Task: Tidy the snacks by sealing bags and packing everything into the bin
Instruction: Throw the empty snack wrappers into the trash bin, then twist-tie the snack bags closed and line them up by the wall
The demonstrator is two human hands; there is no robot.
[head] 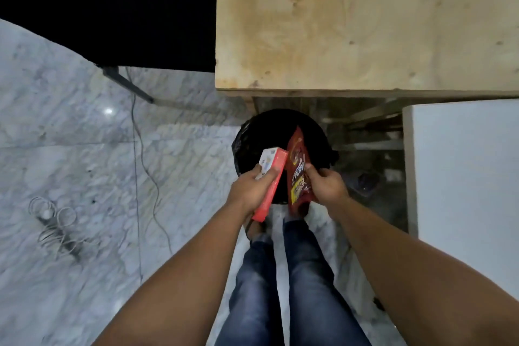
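The left hand point(251, 187) gripped a flat red cardboard snack box point(271, 182), and the right hand point(327, 185) pinched a dark red foil snack bag point(298, 168). Both hung over the round black-lined bin point(264, 132) on the marble floor point(84, 149), apparently poised for dropping in.

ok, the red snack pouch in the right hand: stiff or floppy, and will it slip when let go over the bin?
Probably floppy: the red snack pouch is thin film, bowing slightly where the right hand pinches its edge. Likely light, since a fingertip pinch holds it. The glossy film looks slippery; released, it should slide into the black-lined bin below.
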